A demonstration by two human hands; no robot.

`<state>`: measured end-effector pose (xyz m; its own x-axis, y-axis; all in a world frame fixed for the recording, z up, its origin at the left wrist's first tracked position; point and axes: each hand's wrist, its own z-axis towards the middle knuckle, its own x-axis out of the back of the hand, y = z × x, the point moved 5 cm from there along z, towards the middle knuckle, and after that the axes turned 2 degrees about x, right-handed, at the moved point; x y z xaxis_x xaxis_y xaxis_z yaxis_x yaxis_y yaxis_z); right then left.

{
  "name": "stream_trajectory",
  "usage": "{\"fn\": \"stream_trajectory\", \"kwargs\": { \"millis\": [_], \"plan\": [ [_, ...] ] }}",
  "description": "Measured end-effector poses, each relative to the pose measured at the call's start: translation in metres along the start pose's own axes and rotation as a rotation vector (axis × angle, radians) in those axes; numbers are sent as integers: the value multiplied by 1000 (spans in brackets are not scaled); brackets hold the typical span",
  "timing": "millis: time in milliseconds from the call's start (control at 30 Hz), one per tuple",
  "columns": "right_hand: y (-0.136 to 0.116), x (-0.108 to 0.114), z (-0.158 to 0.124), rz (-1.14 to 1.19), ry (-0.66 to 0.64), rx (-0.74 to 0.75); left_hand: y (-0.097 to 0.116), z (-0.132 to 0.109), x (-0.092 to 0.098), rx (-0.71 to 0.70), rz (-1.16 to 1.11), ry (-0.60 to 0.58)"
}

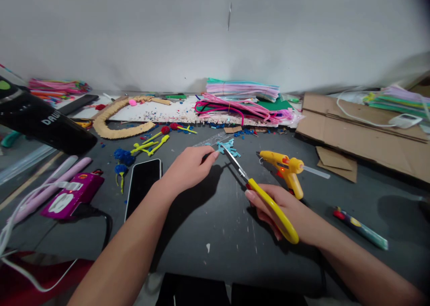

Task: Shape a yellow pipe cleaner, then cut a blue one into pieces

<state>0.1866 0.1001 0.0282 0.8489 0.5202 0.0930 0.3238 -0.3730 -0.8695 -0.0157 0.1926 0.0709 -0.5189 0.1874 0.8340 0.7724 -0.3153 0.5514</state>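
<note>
My right hand (273, 203) grips a pair of scissors (257, 187) with long yellow handles. The metal blades point forward and left, their tips at a small heap of short light blue fuzzy pieces (231, 148), like cut pipe cleaner. My left hand (193, 165) is closed in a pinch, its fingertips right beside the blade tips and the blue pieces. What lies between those fingers is too small to make out. Behind the heap, partly covered, is a clear ruler (211, 139).
Right of the scissors lies a yellow glue gun (282, 162) with a glue stick in it. A phone (144, 185), purple power strip (74, 194) and black bottle (43, 115) are at left. Pipe cleaner bundles (235, 106) and cardboard (363, 131) line the back.
</note>
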Motion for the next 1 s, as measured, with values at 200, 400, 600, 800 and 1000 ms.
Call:
{"fn": "stream_trajectory", "kwargs": {
  "millis": [200, 400, 600, 800, 1000],
  "plan": [
    [-2, 2, 5, -73, 8, -53, -16, -2, 13, 43, -3, -22],
    [-7, 1, 9, -138, 2, -106, -17, -1, 12, 59, -10, -48],
    [-7, 2, 10, -108, 20, -92, -18, -2, 17, 74, -44, -52],
    [0, 6, 7, 75, -27, 13, -18, 0, 21, 58, -47, 76],
    [-1, 5, -1, 88, -61, 43, -8, 1, 12, 44, -111, 121]
  ]
}}
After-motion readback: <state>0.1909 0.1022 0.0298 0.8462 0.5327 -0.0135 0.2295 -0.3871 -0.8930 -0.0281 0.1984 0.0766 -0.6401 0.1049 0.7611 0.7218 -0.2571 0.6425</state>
